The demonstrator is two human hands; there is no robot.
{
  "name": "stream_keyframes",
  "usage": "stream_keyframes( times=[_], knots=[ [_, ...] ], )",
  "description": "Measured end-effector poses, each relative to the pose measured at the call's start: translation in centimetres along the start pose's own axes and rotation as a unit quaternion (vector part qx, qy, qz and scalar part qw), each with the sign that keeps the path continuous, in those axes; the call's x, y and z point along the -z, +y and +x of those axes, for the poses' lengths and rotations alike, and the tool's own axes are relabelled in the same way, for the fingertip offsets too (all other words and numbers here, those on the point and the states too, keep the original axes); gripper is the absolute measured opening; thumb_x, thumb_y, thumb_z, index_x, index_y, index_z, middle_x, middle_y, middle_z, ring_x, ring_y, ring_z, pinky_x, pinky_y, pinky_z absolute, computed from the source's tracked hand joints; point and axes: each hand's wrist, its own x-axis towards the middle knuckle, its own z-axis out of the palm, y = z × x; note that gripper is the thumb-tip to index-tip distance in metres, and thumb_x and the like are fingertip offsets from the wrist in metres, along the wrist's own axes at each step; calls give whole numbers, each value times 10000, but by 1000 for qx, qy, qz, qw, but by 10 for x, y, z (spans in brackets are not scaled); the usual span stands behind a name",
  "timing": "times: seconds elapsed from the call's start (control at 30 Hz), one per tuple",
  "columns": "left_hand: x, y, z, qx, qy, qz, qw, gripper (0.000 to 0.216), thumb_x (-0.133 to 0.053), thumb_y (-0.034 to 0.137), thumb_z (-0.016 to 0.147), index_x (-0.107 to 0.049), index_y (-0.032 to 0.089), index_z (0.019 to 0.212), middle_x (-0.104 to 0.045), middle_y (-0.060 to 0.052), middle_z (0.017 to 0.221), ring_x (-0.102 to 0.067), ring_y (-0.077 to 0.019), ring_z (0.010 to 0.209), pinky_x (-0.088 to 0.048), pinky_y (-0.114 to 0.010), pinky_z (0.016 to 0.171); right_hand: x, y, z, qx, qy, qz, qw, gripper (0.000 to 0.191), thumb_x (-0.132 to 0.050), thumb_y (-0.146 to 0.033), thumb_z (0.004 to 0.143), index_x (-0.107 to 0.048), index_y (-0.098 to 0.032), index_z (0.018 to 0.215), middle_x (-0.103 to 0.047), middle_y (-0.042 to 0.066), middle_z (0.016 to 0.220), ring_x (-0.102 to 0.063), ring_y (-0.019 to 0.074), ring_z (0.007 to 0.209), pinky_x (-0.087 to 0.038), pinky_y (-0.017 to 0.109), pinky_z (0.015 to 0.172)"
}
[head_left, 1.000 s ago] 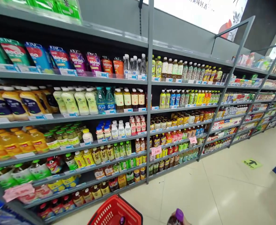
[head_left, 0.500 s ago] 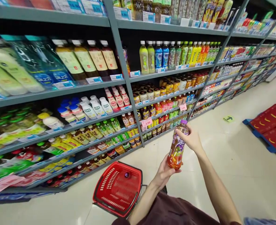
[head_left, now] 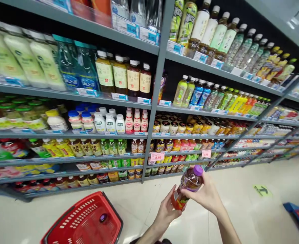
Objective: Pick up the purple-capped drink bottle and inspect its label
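Between my two hands is a drink bottle (head_left: pixel 191 179) with a purple cap and reddish-brown contents, tilted with its cap up and to the right. My left hand (head_left: pixel 167 207) is closed round the bottle's lower end. My right hand (head_left: pixel 207 194) grips its upper part from the right, thumb across the front, partly covering the label. Left of my hands, a red shopping basket (head_left: pixel 84 217) stands on the floor, and a small dark purple round item (head_left: pixel 103 218) lies in it.
Tall grey shelves (head_left: pixel 129 98) filled with bottles and jars run along the front and off to the right. A pink price tag (head_left: pixel 157 156) hangs low. A green floor sticker (head_left: pixel 262 190) and a blue pallet (head_left: pixel 298 220) are at the right.
The view has swung left and closer to the shelves. The bottle has been turned and tilted in my hands, its label facing differently. The basket appears lower and further left.
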Motion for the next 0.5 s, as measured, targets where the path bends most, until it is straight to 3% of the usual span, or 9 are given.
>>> stream_keyframes(
  times=[0.1, 0.2, 0.33, 0.5],
  knots=[
    [4, 25, 25, -21, 40, 62, 997, 1222, -836, 556, 674, -162, 216, 1635, -473, -232, 1546, -665, -250, 1248, -583, -366, 1018, 11, 2, 52, 149, 91, -50, 983, 696, -835, -543, 740, -581, -187, 1281, -708, 17, 1119, -718, 107, 957, -607, 185, 849],
    [12, 50, 43, -37, 106, 109, 988, 1141, -738, 710, 694, -312, 116, 1571, -610, -256, 1385, -722, -219, 1060, -583, -346, 934, 31, -4, 123, 231, 167, -37, 958, 702, -854, -518, 725, -585, -187, 1282, -700, 24, 1142, -714, 114, 995, -606, 211, 908],
    [41, 52, 44, -48, 200, 158, 966, 1010, -708, 785, 653, -543, 68, 1344, -724, -219, 1144, -710, -171, 894, -554, -295, 851, 54, -16, 232, 249, 249, 14, 936, 779, -865, -625, 651, -622, -154, 1223, -681, 71, 1172, -693, 168, 1038, -600, 314, 978],
    [82, 18, 30, -62, 306, 155, 937, 917, -714, 813, 609, -642, 113, 1198, -749, -161, 1027, -682, -144, 816, -527, -260, 776, 58, -33, 360, 225, 265, 29, 937, 1039, -810, -757, 609, -492, -103, 1351, -627, 159, 1216, -653, 238, 1052, -570, 418, 1001]
  ],
)
